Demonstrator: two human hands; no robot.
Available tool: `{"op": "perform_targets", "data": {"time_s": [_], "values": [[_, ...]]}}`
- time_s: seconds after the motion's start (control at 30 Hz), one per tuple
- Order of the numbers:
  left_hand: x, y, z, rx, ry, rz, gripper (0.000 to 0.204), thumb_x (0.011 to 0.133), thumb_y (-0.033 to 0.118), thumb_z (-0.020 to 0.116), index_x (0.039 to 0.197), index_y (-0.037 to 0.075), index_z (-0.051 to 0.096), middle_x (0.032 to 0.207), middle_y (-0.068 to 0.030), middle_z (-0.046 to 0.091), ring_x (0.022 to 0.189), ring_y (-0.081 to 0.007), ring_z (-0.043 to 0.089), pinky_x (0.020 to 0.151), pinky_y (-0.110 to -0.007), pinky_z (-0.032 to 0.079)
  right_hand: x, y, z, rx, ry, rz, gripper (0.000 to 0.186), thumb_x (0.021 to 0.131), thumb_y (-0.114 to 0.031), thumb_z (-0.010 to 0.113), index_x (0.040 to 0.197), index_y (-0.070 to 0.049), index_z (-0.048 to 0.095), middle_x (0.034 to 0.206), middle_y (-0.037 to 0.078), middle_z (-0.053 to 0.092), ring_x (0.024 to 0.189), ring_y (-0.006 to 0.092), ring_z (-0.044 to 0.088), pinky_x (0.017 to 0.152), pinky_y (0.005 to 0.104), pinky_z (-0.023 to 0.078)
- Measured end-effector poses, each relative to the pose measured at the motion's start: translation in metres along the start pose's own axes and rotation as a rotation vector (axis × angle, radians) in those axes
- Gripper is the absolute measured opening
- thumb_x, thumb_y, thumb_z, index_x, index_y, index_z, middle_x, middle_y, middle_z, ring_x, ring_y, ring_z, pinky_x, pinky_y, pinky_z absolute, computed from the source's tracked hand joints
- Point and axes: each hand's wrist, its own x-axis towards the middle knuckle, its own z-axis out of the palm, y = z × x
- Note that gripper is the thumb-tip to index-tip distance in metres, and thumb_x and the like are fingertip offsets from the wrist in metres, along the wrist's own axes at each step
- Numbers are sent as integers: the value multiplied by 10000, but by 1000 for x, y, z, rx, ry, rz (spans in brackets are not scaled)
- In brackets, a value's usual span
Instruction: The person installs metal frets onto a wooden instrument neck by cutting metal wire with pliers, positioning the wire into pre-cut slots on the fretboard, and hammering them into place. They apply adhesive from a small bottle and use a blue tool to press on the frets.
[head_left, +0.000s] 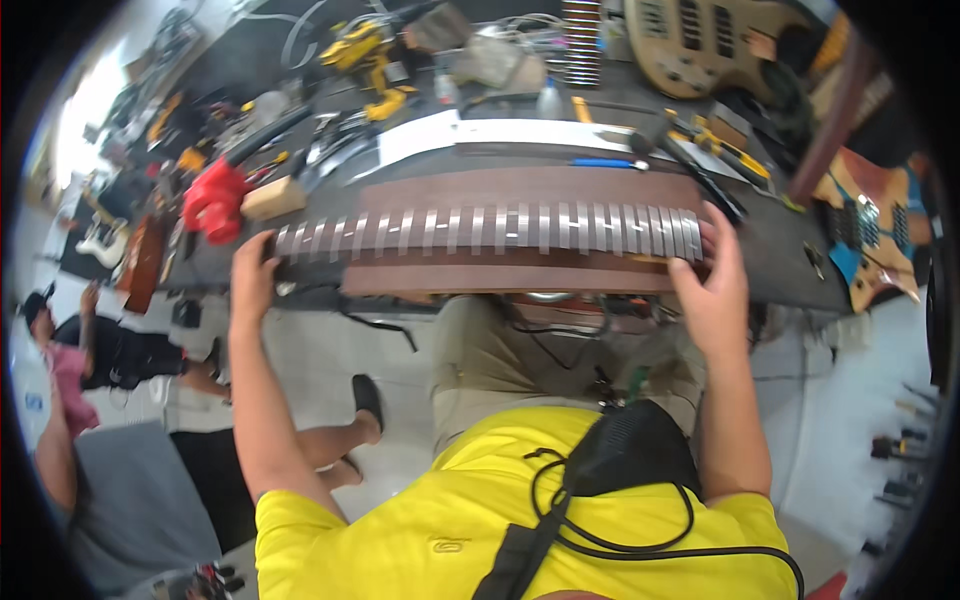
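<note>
A long guitar neck (487, 230) lies sideways before me, its dark fingerboard crossed by shiny silver strips that crowd together toward the right end. My left hand (252, 275) grips its narrow left end between thumb and fingers. At the wide right end my right hand (718, 285) is closed round it, thumb on the near side and fingers on the far side, partly hidden. Brown flat boards (530, 183) lie under and behind the neck, reaching the bench's near edge.
Behind the boards lie white sheets (420, 138), a blue pen (603, 162) and a hammer (652, 132). A red tool (214, 200) and a wooden block (274, 199) sit left. Guitar bodies (690, 45) stand at the back right. People (120, 480) are at left.
</note>
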Motion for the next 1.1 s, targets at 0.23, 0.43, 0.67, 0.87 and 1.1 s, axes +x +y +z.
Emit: {"op": "perform_targets", "data": {"time_s": [0.23,0.43,0.67,0.87,1.1], "values": [[5,-20,10,-212,36,-36,615,913,-109,669,1506,41,601,1475,-191,659,1351,-341,629,1153,-425,494,-3,-3,-7,-14,-38,-52,792,853,-14,752,1594,-43,475,1398,210,632,1277,335,648,1154,440,484],[32,76,-23,-569,365,-298,407,973,-21,624,1379,-25,651,1308,-145,714,1211,-249,699,1028,-348,539,10,26,-22,364,21,125,504,971,12,691,1466,4,596,1245,91,663,1099,146,646,984,291,542],[138,337,6,-470,-197,286,193,972,104,696,1124,-5,742,1055,-181,791,1008,-319,771,925,-407,595,16,74,-16,555,147,75,362,1038,-36,662,1392,21,615,1138,56,669,1005,120,638,891,270,538],[185,464,93,-193,-438,656,221,994,207,706,1081,18,779,1027,-244,776,1022,-442,742,904,-510,588,9,80,-22,692,125,-25,342,1077,-89,638,1397,22,595,1120,60,669,952,120,641,855,272,537],[178,494,98,198,-450,563,294,983,270,706,1063,8,814,1125,-210,801,1091,-394,767,963,-484,614,2,78,-19,731,99,-24,305,1084,-115,652,1364,1,621,1134,46,677,995,108,658,876,272,557]]}}
